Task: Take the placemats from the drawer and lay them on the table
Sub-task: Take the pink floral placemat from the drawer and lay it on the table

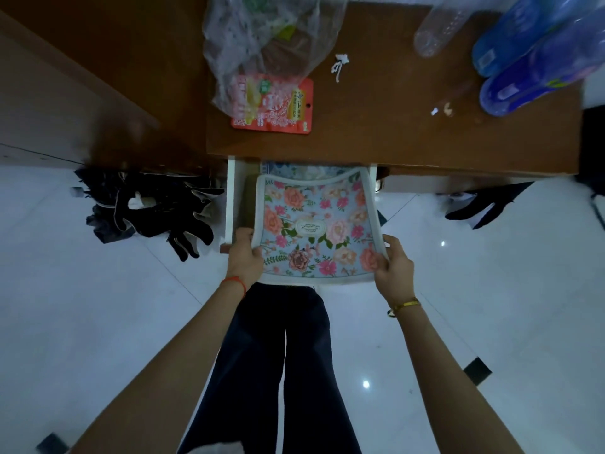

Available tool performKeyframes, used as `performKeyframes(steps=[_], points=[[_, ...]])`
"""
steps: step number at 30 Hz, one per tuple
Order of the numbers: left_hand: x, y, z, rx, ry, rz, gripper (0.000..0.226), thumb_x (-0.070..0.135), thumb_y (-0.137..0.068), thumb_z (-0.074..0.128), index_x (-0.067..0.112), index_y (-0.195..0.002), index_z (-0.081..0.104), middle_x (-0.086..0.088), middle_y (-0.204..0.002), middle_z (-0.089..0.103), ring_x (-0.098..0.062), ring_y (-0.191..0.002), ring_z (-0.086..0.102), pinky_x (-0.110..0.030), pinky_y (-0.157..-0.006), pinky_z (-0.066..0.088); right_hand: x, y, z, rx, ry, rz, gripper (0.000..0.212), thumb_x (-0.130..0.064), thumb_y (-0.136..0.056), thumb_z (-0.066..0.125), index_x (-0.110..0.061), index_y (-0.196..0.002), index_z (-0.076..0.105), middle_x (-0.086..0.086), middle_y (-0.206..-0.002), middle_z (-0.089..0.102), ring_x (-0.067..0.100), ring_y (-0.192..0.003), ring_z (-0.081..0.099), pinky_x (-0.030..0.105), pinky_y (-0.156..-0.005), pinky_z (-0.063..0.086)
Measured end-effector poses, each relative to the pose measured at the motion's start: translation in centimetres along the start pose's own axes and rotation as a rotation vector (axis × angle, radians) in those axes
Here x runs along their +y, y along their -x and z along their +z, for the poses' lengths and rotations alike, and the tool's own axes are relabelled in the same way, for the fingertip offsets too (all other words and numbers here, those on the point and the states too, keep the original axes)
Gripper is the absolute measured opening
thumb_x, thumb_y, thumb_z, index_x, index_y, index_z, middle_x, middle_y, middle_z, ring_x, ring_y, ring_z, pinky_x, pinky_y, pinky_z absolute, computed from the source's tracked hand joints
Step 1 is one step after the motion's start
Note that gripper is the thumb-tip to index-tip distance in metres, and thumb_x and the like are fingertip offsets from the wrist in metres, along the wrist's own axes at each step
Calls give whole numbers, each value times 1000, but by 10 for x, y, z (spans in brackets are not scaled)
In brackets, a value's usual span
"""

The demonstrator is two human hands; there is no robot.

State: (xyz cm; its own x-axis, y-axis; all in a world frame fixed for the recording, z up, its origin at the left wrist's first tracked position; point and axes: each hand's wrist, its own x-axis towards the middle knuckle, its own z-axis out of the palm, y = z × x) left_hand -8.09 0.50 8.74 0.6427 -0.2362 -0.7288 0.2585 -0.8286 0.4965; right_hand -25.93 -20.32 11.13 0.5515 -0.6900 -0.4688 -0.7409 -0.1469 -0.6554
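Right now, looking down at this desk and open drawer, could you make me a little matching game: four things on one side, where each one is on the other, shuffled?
Things:
1. floral placemat
2. red snack packet
3. blue bottles
4. black clothing

Places:
A. on the tabletop's far right
B. on the floor, left of the drawer
C. held at its near corners by the left hand and right hand, over the open drawer
D. on the tabletop, partly under a clear plastic bag

Pairs: 1-C, 2-D, 3-A, 4-B
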Motion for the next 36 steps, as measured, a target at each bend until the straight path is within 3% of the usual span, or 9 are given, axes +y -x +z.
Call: performKeyframes(steps=[4, 10, 14, 20, 25, 29, 32, 34, 36], points=[[13, 60, -20, 31, 29, 25, 32, -3, -96, 38, 4, -127, 39, -8, -106, 52, -25, -86, 54, -24, -64, 44, -20, 44, -28, -8, -61, 11, 36, 1, -92, 51, -6, -127, 50, 5, -93, 63, 11, -73, 58, -2, -57, 41], [33, 145, -61, 31, 96, 147, 42, 3, -97, 42, 15, -137, 43, -6, -122, 58, -24, -104, 57, -37, -91, 50, -52, 116, -80, 35, -159, 18, 34, -7, -92, 52, -17, -124, 51, 5, -91, 69, 9, -78, 65, 7, -61, 48], [61, 193, -84, 38, 142, 296, 43, 3, -98, 41, 17, -138, 43, -4, -124, 56, -21, -107, 56, -33, -93, 48, -72, 158, -109, 109, -208, -25, 29, -13, -94, 55, -19, -121, 50, 4, -86, 69, 10, -78, 67, 20, -63, 53], [105, 238, -109, 41, 156, 508, 39, 1, -97, 42, 19, -131, 47, 0, -117, 58, -20, -106, 59, -38, -90, 54, -98, 205, -139, 277, -259, -72, 30, -12, -93, 56, -15, -121, 47, 4, -77, 67, 0, -62, 60, 8, -54, 44], [139, 254, -120, -49, 151, 652, 41, 1, -97, 43, 18, -135, 45, 3, -118, 57, -7, -102, 60, -17, -77, 54, -109, 240, -156, 428, -347, -42, 28, -14, -94, 57, -18, -120, 46, -4, -80, 68, -2, -71, 65, 9, -57, 48], [161, 255, -124, -128, 86, 745, 40, 0, -95, 44, 17, -132, 48, 4, -115, 59, -7, -101, 60, -23, -82, 54, -116, 270, -158, 556, -385, 4, 29, -14, -93, 58, -18, -120, 46, -4, -80, 68, -1, -70, 64, 11, -56, 49], [172, 258, -127, -250, 41, 821, 40, -1, -95, 44, 25, -125, 49, 9, -110, 60, -3, -98, 61, -20, -76, 56, -119, 298, -148, 675, -404, 49, 30, -15, -93, 58, -17, -120, 46, -5, -82, 68, 2, -70, 64, 13, -57, 49], [177, 257, -128, -331, 1, 871, 42, 0, -94, 46, 31, -123, 49, 2, -115, 61, -11, -102, 63, -28, -80, 57, -121, 318, -136, 762, -419, 95, 29, -15, -93, 58, -17, -120, 47, -5, -81, 68, 1, -68, 63, 11, -56, 47], [183, 259, -128, -414, -50, 931, 41, 0, -94, 47, 29, -122, 49, 0, -117, 61, -15, -106, 62, -23, -83, 54, -125, 338, -120, 841, -462, 147, 28, -15, -93, 58, -19, -119, 47, -5, -81, 67, -1, -70, 64, 9, -56, 47]])
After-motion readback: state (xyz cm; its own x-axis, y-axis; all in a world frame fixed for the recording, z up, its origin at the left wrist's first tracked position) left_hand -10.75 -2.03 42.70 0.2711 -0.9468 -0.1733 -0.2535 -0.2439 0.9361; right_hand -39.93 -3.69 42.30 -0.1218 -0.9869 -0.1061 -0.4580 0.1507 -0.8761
